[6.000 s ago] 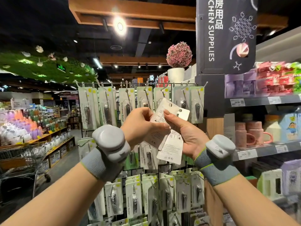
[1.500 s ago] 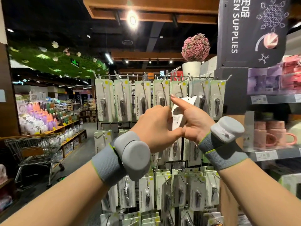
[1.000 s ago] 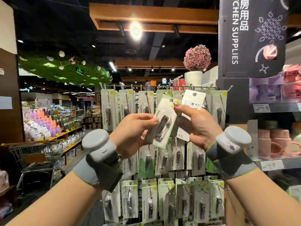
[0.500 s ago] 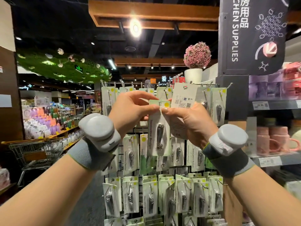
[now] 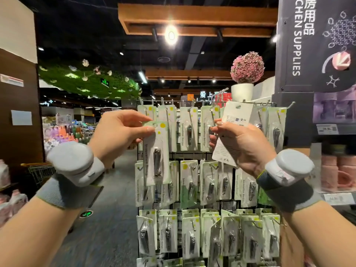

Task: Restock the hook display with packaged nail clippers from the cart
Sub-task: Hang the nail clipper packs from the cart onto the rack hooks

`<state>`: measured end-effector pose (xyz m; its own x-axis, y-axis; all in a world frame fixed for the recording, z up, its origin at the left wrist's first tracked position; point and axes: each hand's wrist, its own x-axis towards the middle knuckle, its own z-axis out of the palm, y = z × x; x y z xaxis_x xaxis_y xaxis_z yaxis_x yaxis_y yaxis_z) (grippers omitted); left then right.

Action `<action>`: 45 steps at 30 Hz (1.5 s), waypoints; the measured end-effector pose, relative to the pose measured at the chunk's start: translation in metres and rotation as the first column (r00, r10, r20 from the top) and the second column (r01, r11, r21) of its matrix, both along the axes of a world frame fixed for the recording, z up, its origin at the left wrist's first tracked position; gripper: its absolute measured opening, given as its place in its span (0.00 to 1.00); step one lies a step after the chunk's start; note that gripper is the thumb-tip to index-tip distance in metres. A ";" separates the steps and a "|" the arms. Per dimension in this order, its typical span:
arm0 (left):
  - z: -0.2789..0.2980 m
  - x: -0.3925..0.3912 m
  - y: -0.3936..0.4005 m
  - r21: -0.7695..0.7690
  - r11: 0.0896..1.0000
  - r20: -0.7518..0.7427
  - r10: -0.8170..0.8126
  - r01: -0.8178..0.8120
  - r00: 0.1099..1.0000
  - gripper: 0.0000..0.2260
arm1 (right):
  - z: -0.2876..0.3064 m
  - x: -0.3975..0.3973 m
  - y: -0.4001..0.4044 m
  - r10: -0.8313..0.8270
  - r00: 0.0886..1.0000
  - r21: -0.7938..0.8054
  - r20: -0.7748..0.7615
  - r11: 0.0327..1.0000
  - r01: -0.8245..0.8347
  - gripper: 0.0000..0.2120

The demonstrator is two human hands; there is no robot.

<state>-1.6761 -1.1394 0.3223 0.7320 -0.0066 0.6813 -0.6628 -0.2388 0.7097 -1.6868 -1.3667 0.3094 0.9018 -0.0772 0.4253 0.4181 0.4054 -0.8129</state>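
Note:
A wire hook display (image 5: 204,102) carries three rows of carded nail clippers. My left hand (image 5: 119,133) pinches the top of one pale green nail clipper pack (image 5: 156,155) and holds it upright in front of the leftmost hooks of the top row. My right hand (image 5: 240,143) grips a small stack of packs (image 5: 234,120), white backs towards me, a price label showing, in front of the top row's right half. Both wrists wear grey bands with white pods.
A dark "Kitchen Supplies" sign (image 5: 312,45) and shelves with pink mugs (image 5: 339,174) stand to the right. A potted pink flower ball (image 5: 246,68) sits behind the display. A wire shopping cart (image 5: 40,172) stands at the left, an aisle floor beyond it.
My left hand has carried the single pack left, away from the right hand's stack, to the left end of the top row. The right hand stays near the top row's right half.

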 end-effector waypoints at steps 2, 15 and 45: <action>0.003 -0.001 0.011 -0.013 0.999 0.025 0.040 -0.040 0.999 0.07 | 0.005 0.003 0.005 0.004 1.000 0.002 0.022 1.000 -0.004 0.06; 0.025 0.004 0.025 0.003 1.000 0.089 0.011 -0.011 0.996 0.07 | 0.032 0.005 0.031 -0.098 0.976 -0.265 0.194 0.953 0.148 0.04; 0.072 0.022 -0.007 0.312 0.872 0.272 0.299 -0.378 0.915 0.05 | 0.060 0.029 0.076 -0.222 0.936 -0.433 0.272 0.841 0.326 0.07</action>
